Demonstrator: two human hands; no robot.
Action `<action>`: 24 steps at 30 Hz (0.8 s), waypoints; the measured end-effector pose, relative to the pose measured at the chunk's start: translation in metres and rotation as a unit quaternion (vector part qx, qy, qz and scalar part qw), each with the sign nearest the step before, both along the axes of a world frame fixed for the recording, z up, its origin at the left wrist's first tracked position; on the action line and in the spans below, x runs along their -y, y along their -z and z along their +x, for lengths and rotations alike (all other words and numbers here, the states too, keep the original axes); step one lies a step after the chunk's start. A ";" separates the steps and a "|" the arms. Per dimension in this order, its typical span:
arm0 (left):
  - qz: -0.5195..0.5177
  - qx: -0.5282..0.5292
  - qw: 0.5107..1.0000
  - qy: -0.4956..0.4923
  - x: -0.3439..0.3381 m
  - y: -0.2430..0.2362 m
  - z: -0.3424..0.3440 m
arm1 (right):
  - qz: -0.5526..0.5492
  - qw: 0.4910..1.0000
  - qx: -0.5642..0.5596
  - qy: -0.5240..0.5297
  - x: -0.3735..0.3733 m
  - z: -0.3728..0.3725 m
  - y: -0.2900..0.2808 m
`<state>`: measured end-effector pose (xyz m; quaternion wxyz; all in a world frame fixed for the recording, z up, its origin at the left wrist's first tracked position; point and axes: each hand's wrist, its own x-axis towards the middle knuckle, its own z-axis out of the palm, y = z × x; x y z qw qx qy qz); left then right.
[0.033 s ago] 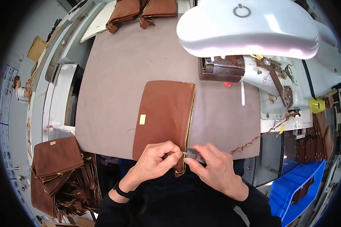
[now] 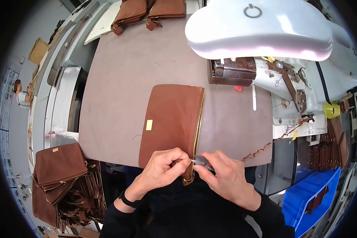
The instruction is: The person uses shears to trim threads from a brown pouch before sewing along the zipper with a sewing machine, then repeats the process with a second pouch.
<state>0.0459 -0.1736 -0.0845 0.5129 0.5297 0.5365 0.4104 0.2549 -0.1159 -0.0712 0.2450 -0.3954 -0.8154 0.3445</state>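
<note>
A brown zip pouch [image 2: 171, 119] lies flat on the table, its brass zip along the right edge and a small yellow label on its left side. My left hand [image 2: 167, 164] is closed, thumb and forefinger pinching at the zip's near end; the exact bit between the fingertips is too small to tell. Facing it, my right hand [image 2: 228, 178] grips small metal thread snips [image 2: 200, 160], their blades pointing left at the zip edge beside my left fingertips. The pouch's near corner, with a brown tab, hangs past the table edge below my hands.
A brown-grey mat covers the table [image 2: 119, 87]. A white sewing machine [image 2: 261, 29] rises at the far right. More brown pouches [image 2: 166, 8] lie at the back, and others are stacked [image 2: 61, 162] at lower left. A blue bin [image 2: 305, 198] stands lower right; a person [image 2: 23, 95] is far left.
The snips in my right hand have shifted slightly, showing more of their blades. The pouch and my left hand have stayed in place.
</note>
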 end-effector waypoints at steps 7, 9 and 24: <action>0.011 0.002 1.000 -0.013 0.003 0.003 0.003 | 0.090 0.991 0.083 -0.060 -0.004 -0.002 -0.007; -0.001 0.011 1.000 -0.022 0.004 0.002 0.003 | 0.112 0.988 0.088 -0.060 -0.004 -0.004 -0.006; 0.012 -0.055 0.998 -0.025 0.001 0.005 0.008 | 0.166 0.974 0.149 -0.044 0.001 -0.010 0.004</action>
